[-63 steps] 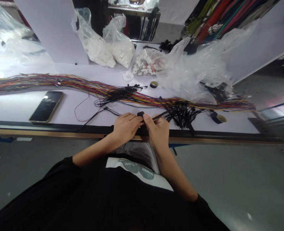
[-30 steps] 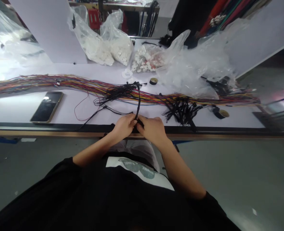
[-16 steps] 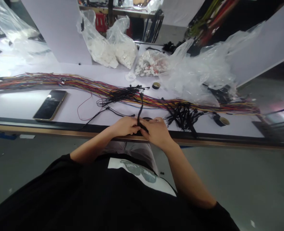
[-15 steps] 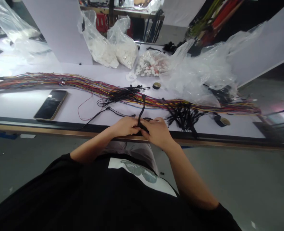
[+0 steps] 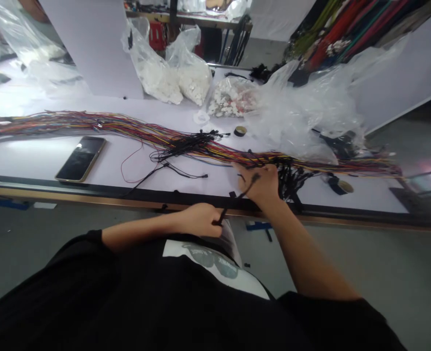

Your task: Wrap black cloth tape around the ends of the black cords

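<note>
My left hand (image 5: 202, 219) is at the table's front edge, its fingers closed round a black cable (image 5: 225, 210). The cable slants up to the right, and its blurred connector end lies across the view of my right hand (image 5: 264, 187). That hand is over the table beside a pile of black cables (image 5: 292, 178), fingers bent, with a small dark curved piece showing at them. What it grips is blurred and partly hidden. A loose black cable with a connector (image 5: 186, 171) lies to the left.
A long bundle of coloured wires (image 5: 135, 127) runs along the table, with black connector leads (image 5: 189, 144) on it. Tape rolls (image 5: 240, 131) and a phone (image 5: 81, 159) lie nearby. Clear bags of white parts (image 5: 195, 85) and crumpled plastic (image 5: 303, 114) stand behind.
My hands have come apart. The left has drawn down towards my body with the black cable, which now tilts right; the right has moved right and forward, towards the pile of cables.
</note>
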The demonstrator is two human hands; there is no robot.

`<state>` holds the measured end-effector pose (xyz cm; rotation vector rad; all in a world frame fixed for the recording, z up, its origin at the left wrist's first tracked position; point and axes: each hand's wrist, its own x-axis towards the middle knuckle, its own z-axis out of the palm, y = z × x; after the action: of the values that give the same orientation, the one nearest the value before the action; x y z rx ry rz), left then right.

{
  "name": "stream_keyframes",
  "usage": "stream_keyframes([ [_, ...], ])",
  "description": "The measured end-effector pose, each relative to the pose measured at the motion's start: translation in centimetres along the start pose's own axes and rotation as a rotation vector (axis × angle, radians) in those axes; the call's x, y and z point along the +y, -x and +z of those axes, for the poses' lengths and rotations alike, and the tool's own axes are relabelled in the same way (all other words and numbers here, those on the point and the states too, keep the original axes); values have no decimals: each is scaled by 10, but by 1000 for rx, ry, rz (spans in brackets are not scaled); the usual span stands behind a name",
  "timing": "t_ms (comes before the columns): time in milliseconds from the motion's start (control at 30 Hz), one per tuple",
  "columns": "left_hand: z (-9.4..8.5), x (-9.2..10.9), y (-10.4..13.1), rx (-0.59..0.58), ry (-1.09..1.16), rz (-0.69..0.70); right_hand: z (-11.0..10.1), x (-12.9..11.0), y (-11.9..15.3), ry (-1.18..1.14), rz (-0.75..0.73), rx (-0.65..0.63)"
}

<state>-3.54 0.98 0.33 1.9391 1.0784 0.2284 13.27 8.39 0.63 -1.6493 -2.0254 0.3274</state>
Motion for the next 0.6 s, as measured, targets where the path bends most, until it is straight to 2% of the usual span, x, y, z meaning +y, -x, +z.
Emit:
stream_keyframes([
  [67,-6,1,1,-115,50,-32,-4,7,-2,223,-120,-133],
  [133,-15,-1,-2,-108,-8,16,-5,9,3,442,-249,-276],
  [200,-23,-4,-7,-76,-91,61,-6,8,12,501,-287,-320],
  [300,-28,-8,-11,21,-225,51,-7,4,25,289,-253,-257],
  [367,-28,-8,-11,81,-305,37,-6,-2,32,1,-252,-267],
  [433,-25,-9,-11,91,-365,34,-4,-10,38,-263,-252,-304],
  [500,-24,-8,-9,82,-416,30,1,-19,43,-363,-216,-247],
  [600,-22,-6,-7,123,-445,-11,8,-29,48,-396,-106,-121],
])
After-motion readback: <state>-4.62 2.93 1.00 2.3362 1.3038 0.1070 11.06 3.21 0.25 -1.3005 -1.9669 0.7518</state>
